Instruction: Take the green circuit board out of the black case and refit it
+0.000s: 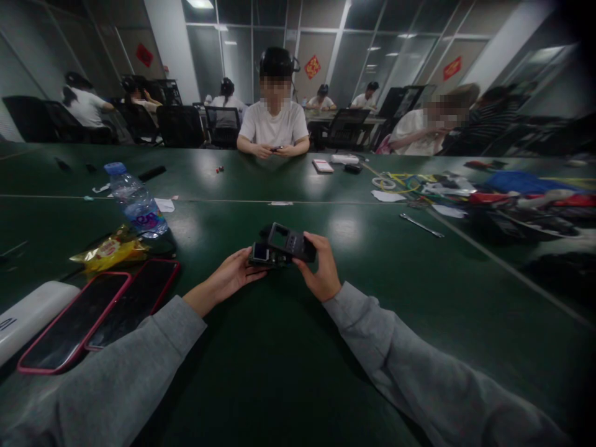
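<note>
Both my hands meet over the dark green table (288, 372), holding a small black electronic device (283, 245) that looks taken apart. My left hand (231, 277) grips its lower part, which carries a small screen, from the left side. My right hand (321, 268) is closed on the black front cover with a rectangular window, lifted and tilted above the lower part. Grey sleeves cover both my forearms.
At my left lie two red-edged phones (100, 313), a white power bank (28, 313), a yellow snack packet (109, 250) and a tilted water bottle (136, 200). A metal tool (421, 225) and a heap of cables and parts (488, 198) lie right. A person (274, 118) sits opposite; others sit behind.
</note>
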